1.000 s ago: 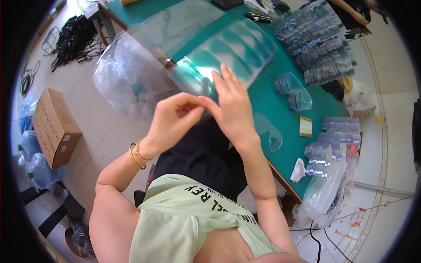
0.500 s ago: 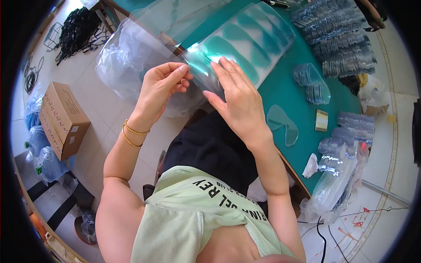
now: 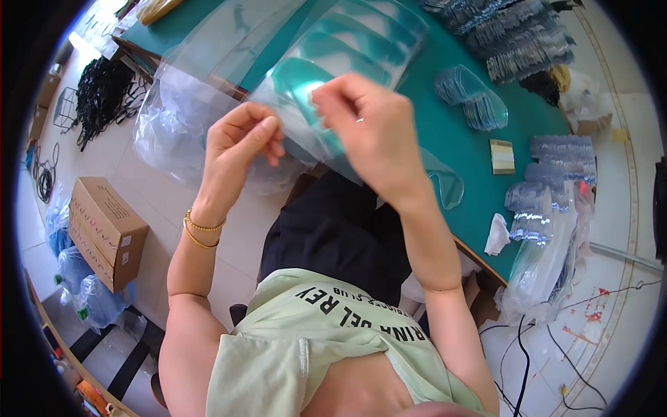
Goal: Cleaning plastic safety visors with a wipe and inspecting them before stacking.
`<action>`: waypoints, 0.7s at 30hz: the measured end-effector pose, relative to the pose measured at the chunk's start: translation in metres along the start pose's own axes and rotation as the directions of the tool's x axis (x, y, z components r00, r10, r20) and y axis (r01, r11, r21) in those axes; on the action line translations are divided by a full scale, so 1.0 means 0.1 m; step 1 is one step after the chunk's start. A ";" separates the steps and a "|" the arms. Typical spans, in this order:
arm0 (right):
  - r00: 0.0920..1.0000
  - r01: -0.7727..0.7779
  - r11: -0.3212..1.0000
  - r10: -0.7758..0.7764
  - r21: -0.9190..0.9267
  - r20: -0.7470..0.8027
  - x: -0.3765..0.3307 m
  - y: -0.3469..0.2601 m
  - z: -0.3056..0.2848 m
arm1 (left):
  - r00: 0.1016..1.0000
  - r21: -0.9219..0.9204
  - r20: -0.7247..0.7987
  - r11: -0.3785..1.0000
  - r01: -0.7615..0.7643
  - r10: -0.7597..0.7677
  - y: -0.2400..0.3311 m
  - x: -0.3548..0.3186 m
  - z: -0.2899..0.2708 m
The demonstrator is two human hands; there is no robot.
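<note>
Beneath my hands, a clear plastic sheet point(image 3: 326, 62) with cut-out, rounded mask-like shapes lies over the green table's near left edge. White patches and bright glare show on it. My left hand point(image 3: 240, 149) is closed, thumb against index finger, at the sheet's lower left corner and seems to pinch its clear film. Raised over the sheet, my right hand point(image 3: 375, 132) has its fingers curled in a pinch; it is slightly blurred, and what sits between the fingertips cannot be made out. A single clear curved cut piece point(image 3: 450, 189) lies right of my right wrist.
On the green table point(image 3: 458, 146) stand stacked clear pieces point(image 3: 483, 104), a small pale block point(image 3: 502, 157) and crumpled white paper point(image 3: 497, 235). Long rows of pieces point(image 3: 517, 42) fill the far right. Bagged plastic point(image 3: 180, 125) hangs left of the table; a cardboard box point(image 3: 108, 229) stands on the floor.
My right hand has gone from flat, spread fingers on the sheet to a raised, curled pinch. My left hand stays pinched. The view has shifted, so the table sits further left and higher.
</note>
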State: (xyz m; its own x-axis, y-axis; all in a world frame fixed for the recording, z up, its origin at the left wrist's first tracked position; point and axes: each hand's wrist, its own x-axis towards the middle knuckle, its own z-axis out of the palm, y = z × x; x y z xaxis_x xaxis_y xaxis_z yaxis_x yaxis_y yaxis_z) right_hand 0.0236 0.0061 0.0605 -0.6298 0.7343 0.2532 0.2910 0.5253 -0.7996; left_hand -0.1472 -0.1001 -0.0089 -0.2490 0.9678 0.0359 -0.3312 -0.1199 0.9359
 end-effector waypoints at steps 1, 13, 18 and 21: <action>0.996 -0.069 0.996 0.073 0.059 -0.059 0.01 0.06 -0.09 | 0.998 0.027 -0.049 0.999 0.036 -0.035 0.01 0.00 -0.06; 0.617 -0.013 1.000 0.026 0.022 -0.787 -0.38 0.23 -1.01 | 0.919 0.412 -0.395 0.890 0.194 -0.017 0.03 -0.23 -0.44; 0.734 0.430 0.584 -0.670 -0.688 -0.110 -0.69 -0.02 -0.73 | 0.974 0.008 -0.159 0.987 -0.159 0.158 0.22 -0.42 0.05; 0.597 0.545 0.537 -0.788 -0.644 -0.152 -0.78 0.05 -0.08 | 0.994 -0.479 0.102 0.878 0.016 0.038 0.22 -0.45 0.71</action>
State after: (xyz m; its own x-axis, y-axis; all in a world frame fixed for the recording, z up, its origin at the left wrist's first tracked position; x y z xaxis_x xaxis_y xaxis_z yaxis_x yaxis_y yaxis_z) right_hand 0.0800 -0.0452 0.0409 -0.4957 0.0899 0.8638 0.2772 0.9590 0.0592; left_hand -0.0788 -0.1306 0.0351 -0.1669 0.9802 0.1070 -0.7305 -0.1958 0.6542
